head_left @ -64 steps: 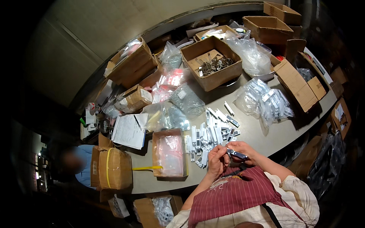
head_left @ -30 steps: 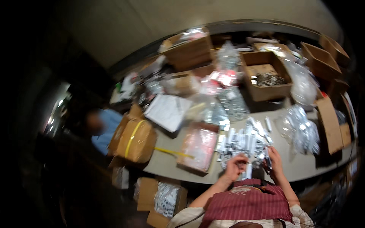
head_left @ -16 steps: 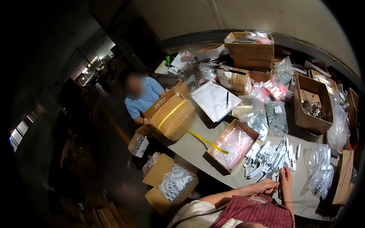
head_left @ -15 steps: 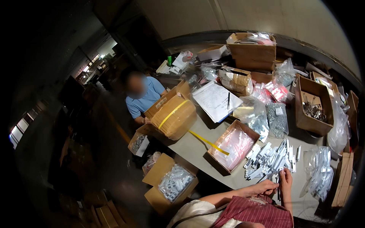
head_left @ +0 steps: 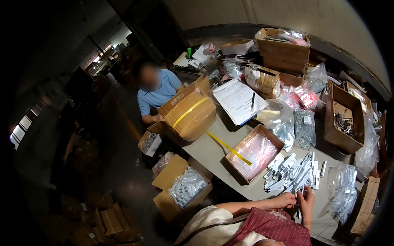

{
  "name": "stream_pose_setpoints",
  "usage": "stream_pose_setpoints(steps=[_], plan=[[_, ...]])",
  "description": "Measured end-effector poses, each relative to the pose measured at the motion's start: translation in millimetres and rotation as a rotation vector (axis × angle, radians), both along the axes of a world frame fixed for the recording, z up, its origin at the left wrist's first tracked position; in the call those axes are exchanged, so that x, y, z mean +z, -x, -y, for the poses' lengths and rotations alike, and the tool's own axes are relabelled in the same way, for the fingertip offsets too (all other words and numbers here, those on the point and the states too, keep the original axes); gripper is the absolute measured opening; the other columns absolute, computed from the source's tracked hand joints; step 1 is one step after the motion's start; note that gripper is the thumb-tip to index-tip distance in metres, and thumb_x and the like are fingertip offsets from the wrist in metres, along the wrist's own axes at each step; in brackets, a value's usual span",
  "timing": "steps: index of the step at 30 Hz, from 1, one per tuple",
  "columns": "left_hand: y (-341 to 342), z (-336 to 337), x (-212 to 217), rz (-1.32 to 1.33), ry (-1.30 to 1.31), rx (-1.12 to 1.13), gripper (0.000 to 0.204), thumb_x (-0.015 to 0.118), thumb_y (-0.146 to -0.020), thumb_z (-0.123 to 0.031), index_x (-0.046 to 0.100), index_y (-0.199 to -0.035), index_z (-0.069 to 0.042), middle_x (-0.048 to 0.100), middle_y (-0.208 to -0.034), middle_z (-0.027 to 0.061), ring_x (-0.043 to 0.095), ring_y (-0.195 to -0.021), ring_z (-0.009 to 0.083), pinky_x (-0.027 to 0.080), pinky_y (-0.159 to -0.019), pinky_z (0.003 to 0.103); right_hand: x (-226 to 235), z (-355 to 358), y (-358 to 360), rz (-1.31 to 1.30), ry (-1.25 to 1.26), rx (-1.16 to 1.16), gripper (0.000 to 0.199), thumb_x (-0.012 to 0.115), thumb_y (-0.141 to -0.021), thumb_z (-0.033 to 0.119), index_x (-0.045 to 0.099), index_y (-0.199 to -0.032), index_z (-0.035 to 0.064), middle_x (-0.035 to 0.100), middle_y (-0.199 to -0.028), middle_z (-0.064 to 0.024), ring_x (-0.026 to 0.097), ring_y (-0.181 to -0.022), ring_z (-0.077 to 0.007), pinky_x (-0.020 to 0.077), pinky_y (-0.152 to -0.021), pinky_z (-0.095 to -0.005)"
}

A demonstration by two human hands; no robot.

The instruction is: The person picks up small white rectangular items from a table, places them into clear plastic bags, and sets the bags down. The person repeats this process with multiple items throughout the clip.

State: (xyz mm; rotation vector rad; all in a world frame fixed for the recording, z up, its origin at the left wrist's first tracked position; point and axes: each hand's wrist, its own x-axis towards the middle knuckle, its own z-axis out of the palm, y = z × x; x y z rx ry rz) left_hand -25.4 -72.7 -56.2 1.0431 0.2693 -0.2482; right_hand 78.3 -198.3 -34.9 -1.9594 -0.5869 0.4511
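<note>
My right hand [head_left: 306, 201] is closed on a slim grey-white strip [head_left: 298, 214], whose lower end shows beneath the fingers. Just beside it, my left hand [head_left: 286, 200] has its fingers curled in against the same spot; what it grips is hidden. Both hands are over the near edge of the table, in front of my dark red striped apron [head_left: 273, 227]. Right beyond the fingertips lies a loose pile of similar grey-white strips [head_left: 293, 170], with dark parts on some.
Left of the pile stands an open carton [head_left: 233, 163] of clear plastic bags. Bagged strips [head_left: 344, 197] lie to the right. Another carton of strips [head_left: 164, 199] sits lower left, off the table. Across the table, a person in blue [head_left: 164, 88] is behind a taped box [head_left: 195, 119].
The whole view has shifted slightly. My hands have come closer together around the strip, and its upper end, which showed above my right fingers, is now mostly covered.
</note>
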Motion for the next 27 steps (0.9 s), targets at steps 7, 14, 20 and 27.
stream_pose_setpoints(steps=[7, 14, 20, 27], plan=[[9.4, -26.0, 29.7, -0.002, 0.235, -0.086, 0.024, 0.056, -0.095, -0.023, 0.054, -0.082, -0.004, 0.043, -0.059, -0.0046, 0.031, -0.044, 0.0024, 0.021, -0.040, 0.021, 40.6, -21.4, 6.8, -0.245, -0.049, -0.003, 0.028, 0.065, -0.090, 0.016, 0.058, -0.110, -0.0022, 0.050, -0.065, 0.0005, 0.043, -0.058, -0.0071, 0.0335, -0.051, -0.0256], [6.7, -32.4, 32.9, 0.118, 0.088, -0.103, 0.023, 0.062, -0.094, -0.022, 0.056, -0.079, -0.006, 0.055, -0.070, -0.0017, 0.039, -0.054, 0.0013, 0.026, -0.047, 0.019, 15.1, -19.8, 13.4, -0.652, -0.456, -0.055, 0.025, 0.062, -0.093, 0.013, 0.057, -0.115, 0.0032, 0.047, -0.083, 0.0061, 0.042, -0.076, -0.0042, 0.0333, -0.067, -0.0205], [8.2, -42.6, 30.7, 0.160, -0.032, -0.152, 0.025, 0.063, -0.092, -0.017, 0.052, -0.071, -0.008, 0.051, -0.067, -0.0033, 0.041, -0.056, 0.0032, 0.029, -0.051, 0.022, 30.1, -24.0, 27.4, -0.650, -0.465, -0.093, 0.026, 0.061, -0.093, 0.013, 0.057, -0.117, 0.0032, 0.050, -0.084, 0.0061, 0.043, -0.073, -0.0028, 0.0328, -0.063, -0.0194], [-0.8, -43.9, 43.6, 0.055, -0.166, -0.247, 0.023, 0.060, -0.091, -0.020, 0.062, -0.077, -0.003, 0.059, -0.066, 0.0004, 0.044, -0.051, 0.0052, 0.033, -0.046, 0.024, -5.7, -12.4, 18.4, -0.459, -0.314, -0.131, 0.029, 0.064, -0.093, 0.015, 0.058, -0.117, 0.0002, 0.053, -0.078, 0.0037, 0.046, -0.067, -0.0038, 0.0353, -0.056, -0.0209]])
